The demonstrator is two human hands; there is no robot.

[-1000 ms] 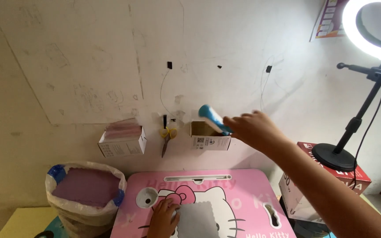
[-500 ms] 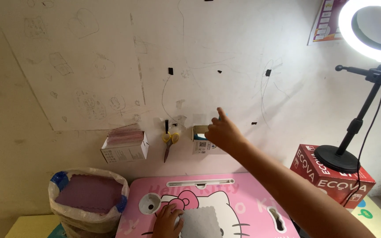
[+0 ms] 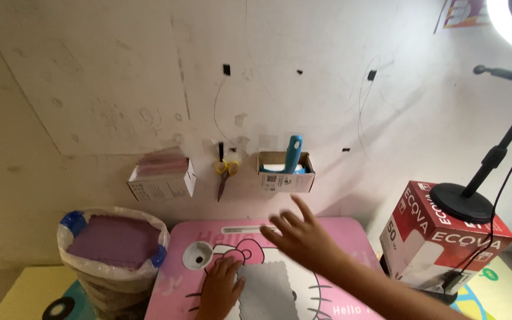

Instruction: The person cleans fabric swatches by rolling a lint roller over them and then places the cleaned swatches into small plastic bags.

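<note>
My right hand [image 3: 298,238] hovers over the pink cartoon table [image 3: 351,237] with fingers spread and nothing in it. Above it, a blue-handled tool [image 3: 293,153] stands in a small cardboard box [image 3: 285,178] fixed to the wall. My left hand [image 3: 218,288] lies flat on the table, its fingers touching the left edge of a grey scalloped cloth [image 3: 267,290]. A round white cup recess [image 3: 197,255] sits in the table just above the left hand.
Yellow-handled scissors [image 3: 225,175] hang on the wall beside a second box [image 3: 162,179] holding pink sheets. A plastic-lined bag [image 3: 112,252] of purple cloths stands left of the table. At right, a red and white carton [image 3: 442,240] carries a ring-light stand [image 3: 464,200].
My right hand put the blue-handled tool into the wall box, let go, and drew back down over the table. The left hand stayed on the cloth.
</note>
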